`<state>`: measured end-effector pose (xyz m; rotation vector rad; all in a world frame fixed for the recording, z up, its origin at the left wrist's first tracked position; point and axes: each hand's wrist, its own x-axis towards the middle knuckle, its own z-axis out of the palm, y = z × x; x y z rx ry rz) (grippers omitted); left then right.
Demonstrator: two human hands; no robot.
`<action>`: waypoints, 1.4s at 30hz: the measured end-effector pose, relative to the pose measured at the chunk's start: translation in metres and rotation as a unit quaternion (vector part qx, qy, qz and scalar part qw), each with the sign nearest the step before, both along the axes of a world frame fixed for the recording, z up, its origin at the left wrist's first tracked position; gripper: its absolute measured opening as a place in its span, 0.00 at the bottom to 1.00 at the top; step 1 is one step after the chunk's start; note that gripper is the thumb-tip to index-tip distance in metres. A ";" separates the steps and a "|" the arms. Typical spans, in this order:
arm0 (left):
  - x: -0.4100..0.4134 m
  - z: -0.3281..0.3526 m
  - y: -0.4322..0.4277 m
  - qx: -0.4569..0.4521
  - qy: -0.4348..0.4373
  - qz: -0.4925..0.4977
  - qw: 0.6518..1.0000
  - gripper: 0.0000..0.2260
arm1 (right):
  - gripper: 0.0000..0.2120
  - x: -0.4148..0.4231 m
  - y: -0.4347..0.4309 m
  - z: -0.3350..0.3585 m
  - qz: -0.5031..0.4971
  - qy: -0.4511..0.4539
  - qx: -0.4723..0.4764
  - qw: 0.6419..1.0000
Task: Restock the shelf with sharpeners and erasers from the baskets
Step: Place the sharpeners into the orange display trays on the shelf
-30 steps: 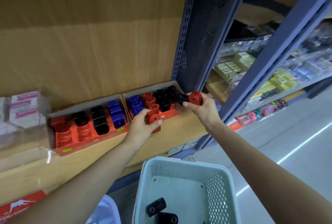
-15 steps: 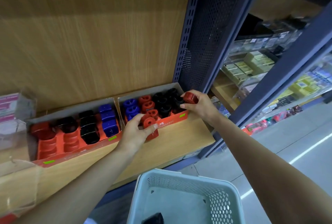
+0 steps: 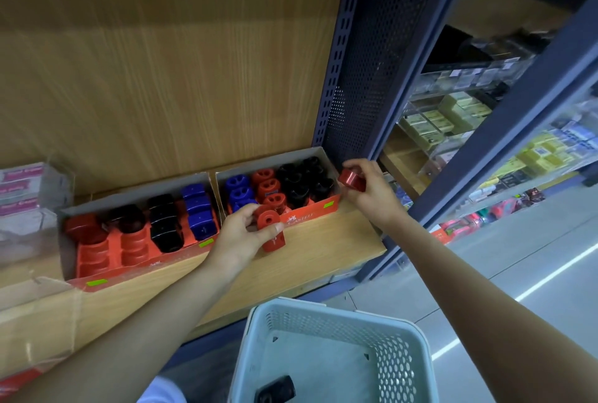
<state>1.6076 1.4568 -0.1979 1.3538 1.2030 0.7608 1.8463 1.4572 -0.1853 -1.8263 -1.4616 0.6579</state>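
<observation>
Two red display boxes stand on the wooden shelf (image 3: 323,250). The right box (image 3: 310,213) holds blue, red and black sharpeners in rows; the left box (image 3: 136,260) is partly filled. My left hand (image 3: 239,237) grips a red sharpener (image 3: 270,231) at the front of the right box. My right hand (image 3: 372,192) pinches another red sharpener (image 3: 351,179) just beyond that box's right end. Below, a pale basket (image 3: 333,351) has a black sharpener (image 3: 275,389) at its bottom.
A blue perforated shelf upright (image 3: 365,79) rises just behind my right hand. Clear cases with pink packs (image 3: 26,189) sit at the shelf's left. Neighbouring shelves (image 3: 459,118) at right carry boxed stock. The aisle floor (image 3: 517,273) lies at lower right.
My right hand has drawn its red sharpener slightly right, off the box's end. My left hand stays at the box front with its sharpener. The camera has tilted, so less of the basket shows.
</observation>
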 end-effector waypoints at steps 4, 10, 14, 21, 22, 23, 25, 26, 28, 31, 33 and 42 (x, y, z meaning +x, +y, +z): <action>-0.016 0.011 -0.011 0.002 0.000 0.008 1.000 0.09 | 0.13 -0.022 -0.031 0.014 -0.079 0.128 0.016 0.989; -0.065 0.031 -0.031 0.011 0.006 0.012 1.000 0.08 | 0.10 -0.077 -0.058 0.033 -0.024 0.262 -0.018 0.965; -0.116 0.046 -0.038 0.030 0.018 0.023 0.999 0.10 | 0.10 -0.129 -0.067 0.047 0.060 0.275 -0.057 0.958; -0.203 0.076 -0.040 0.028 0.010 0.041 0.999 0.10 | 0.09 -0.215 -0.061 0.066 0.118 0.261 -0.108 0.952; -0.216 0.077 -0.042 0.016 0.018 0.052 0.998 0.12 | 0.09 -0.226 -0.060 0.064 0.120 0.265 -0.130 0.948; -0.231 0.076 -0.044 0.004 0.030 0.067 0.997 0.15 | 0.09 -0.238 -0.060 0.063 0.124 0.272 -0.157 0.941; -0.258 0.074 -0.049 -0.017 0.054 0.093 0.994 0.17 | 0.12 -0.262 -0.060 0.057 0.140 0.248 -0.207 0.936; -0.271 0.074 -0.051 -0.025 0.062 0.104 0.992 0.16 | 0.13 -0.273 -0.060 0.053 0.151 0.214 -0.221 0.939; -0.294 0.074 -0.051 -0.032 0.058 0.125 0.990 0.11 | 0.13 -0.293 -0.056 0.044 0.152 0.172 -0.217 0.949; -0.317 0.076 -0.050 -0.042 0.061 0.122 0.990 0.10 | 0.14 -0.315 -0.040 0.034 0.099 0.133 -0.150 0.975; -0.321 0.079 -0.048 -0.043 0.076 0.097 0.991 0.12 | 0.12 -0.322 -0.025 0.030 0.088 0.068 -0.115 0.987; -0.322 0.083 -0.031 -0.053 0.103 0.088 0.989 0.10 | 0.20 -0.344 0.018 0.015 0.175 -0.171 -0.054 0.968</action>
